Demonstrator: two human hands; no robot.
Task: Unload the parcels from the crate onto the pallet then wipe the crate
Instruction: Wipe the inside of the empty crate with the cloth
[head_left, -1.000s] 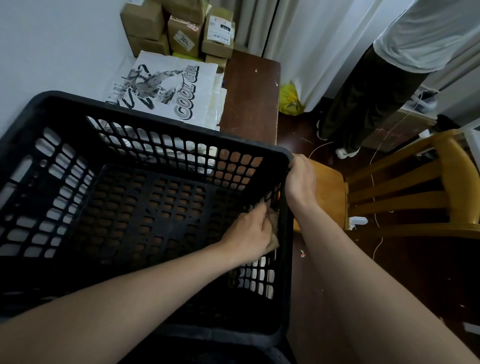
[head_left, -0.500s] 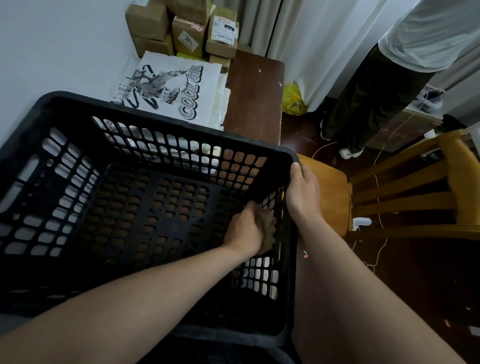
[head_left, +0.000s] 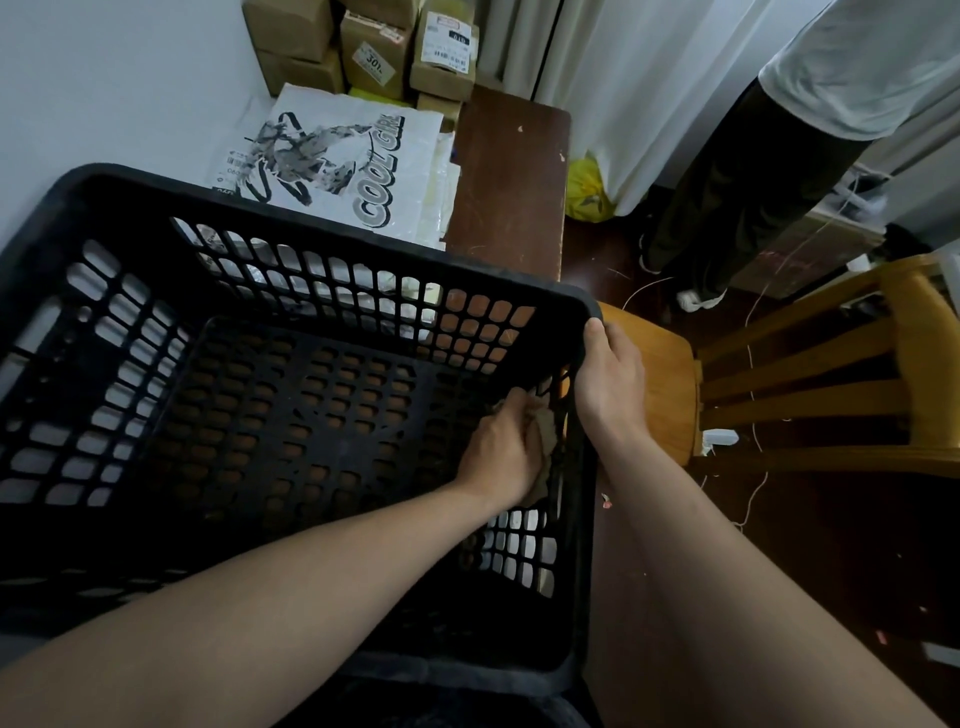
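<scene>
A white bag (head_left: 332, 156) carries "COOL GIRL" in big outlined letters beside a drawing. The middle box (head_left: 358, 36) behind it has a tilted label reading "301" (the last character may be an L). The right box (head_left: 441, 83) bears a white label whose print is too small to read.

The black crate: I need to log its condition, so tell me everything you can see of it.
The crate is black and looks like hard plastic, with a thick solid rim, rounded corners, and walls and floor pierced by rows of slots. It holds no parcels. The left hand presses a brownish cloth against the inside of its right wall; the right hand grips the rim near the far right corner. What it stands on is hidden.
</scene>
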